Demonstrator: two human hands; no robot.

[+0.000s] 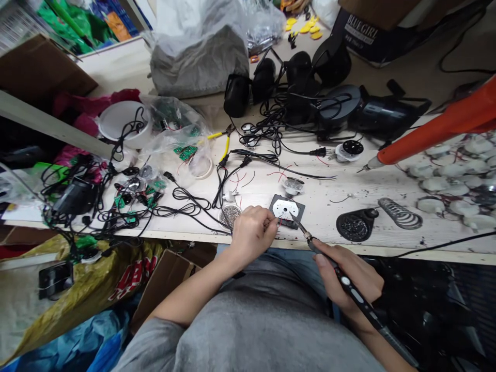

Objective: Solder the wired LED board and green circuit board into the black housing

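In my right hand (351,276) is a black soldering iron (354,292), gripped like a pen. Its tip points at a white round-cornered circuit board (285,208) lying on a dark square block (274,202) near the bench's front edge. My left hand (253,227) is closed at the board's left side, fingertips pinched beside a thin red wire; whether they hold that wire or something finer is too small to tell. Just left of this hand sits a round dish of small metallic beads (228,214), partly covered. A clear-and-black round part (293,186) stands behind the block.
Right of the board lie a black round holder (355,226) and a metal coil spring (401,213). An orange electric screwdriver (434,124) hangs at the right over several white round parts (445,183). Black cables (194,199), yellow-handled cutters (225,144) and black lamp housings (298,70) fill the back and left.
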